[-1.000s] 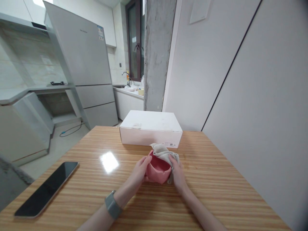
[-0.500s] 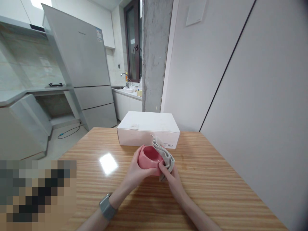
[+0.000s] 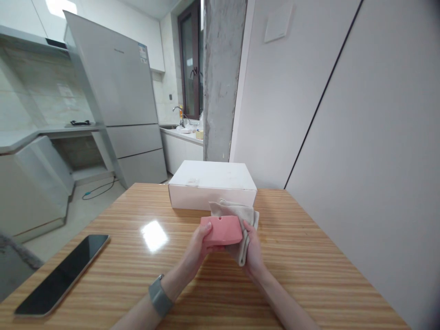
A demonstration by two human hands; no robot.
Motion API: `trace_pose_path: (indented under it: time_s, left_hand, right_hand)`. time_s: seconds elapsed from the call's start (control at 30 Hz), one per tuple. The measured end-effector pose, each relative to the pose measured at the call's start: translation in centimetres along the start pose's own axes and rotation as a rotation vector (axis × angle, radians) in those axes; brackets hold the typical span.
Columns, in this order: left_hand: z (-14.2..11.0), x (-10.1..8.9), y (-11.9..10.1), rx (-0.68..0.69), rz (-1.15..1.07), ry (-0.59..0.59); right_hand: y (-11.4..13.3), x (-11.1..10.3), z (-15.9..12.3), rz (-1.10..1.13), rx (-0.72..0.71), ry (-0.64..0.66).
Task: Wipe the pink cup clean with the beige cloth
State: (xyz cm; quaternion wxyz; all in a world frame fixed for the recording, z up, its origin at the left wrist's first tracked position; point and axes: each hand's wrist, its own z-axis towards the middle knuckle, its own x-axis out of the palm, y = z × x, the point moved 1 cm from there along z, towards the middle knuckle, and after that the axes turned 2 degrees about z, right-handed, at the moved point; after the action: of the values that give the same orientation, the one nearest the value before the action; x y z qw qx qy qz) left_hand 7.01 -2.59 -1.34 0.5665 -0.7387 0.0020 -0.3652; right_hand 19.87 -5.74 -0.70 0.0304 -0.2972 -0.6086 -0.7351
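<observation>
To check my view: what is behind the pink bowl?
Behind the pink bowl hangs a beige cloth, held by the right hand; beyond it stands a white box. The bowl hides part of the cloth, which hides part of the box's front.

No text can be read (the brand line (image 3: 118,50) and sticker (image 3: 142,52) on the refrigerator (image 3: 110,78) are too small).

The left hand (image 3: 197,247) grips a pink bowl (image 3: 222,230), seen side-on, while the right hand (image 3: 253,252) presses a beige cloth (image 3: 237,213) against its right end, above a striped wooden table (image 3: 292,266), with a white cardboard box (image 3: 212,185) just behind and a smartphone (image 3: 62,275) well to the left.
</observation>
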Motion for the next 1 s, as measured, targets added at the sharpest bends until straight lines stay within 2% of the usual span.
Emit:
trace_pose_path:
  time_s: [0.1, 0.13, 0.33, 0.43, 0.5, 0.63, 0.67, 0.8, 1.0]
  left_hand:
    - [0.5, -0.2, 0.3, 0.141, 0.092, -0.062]
    - [0.6, -0.4, 0.3, 0.186, 0.121, -0.086]
    - [0.7, -0.7, -0.1, 0.329, 0.267, -0.255]
    - [0.8, -0.6, -0.3, 0.356, 0.312, -0.294]
    - [1.1, -0.7, -0.3, 0.332, 0.255, -0.244]
    - [1.6, -1.0, -0.4, 0.227, 0.101, -0.011]
    - [1.6, -1.0, -0.5, 0.217, 0.116, -0.004]
    - [0.9, -1.0, -0.6, 0.23, 0.287, -0.109]
    - [0.5, -0.9, -0.3, 0.218, 0.259, 0.035]
  right_hand:
    - [-0.3, 0.2, 0.1, 0.091, 0.145, 0.061]
    - [-0.4, 0.2, 0.1, 0.113, 0.153, 0.059]
    - [-1.9, -0.8, -0.6, 0.086, 0.041, -0.099]
    - [-2.7, -1.4, -0.9, 0.022, -0.014, -0.141]
    - [-2.8, -1.5, -0.8, 0.005, -0.009, -0.155]
    - [-1.8, -1.1, -0.2, 0.079, 0.034, -0.146]
    - [-1.4, -1.0, 0.0, 0.119, 0.051, -0.118]
    - [-0.1, -0.7, 0.3, 0.248, 0.185, -0.049]
    - [-0.1, -0.5, 0.0, 0.179, 0.262, 0.034]
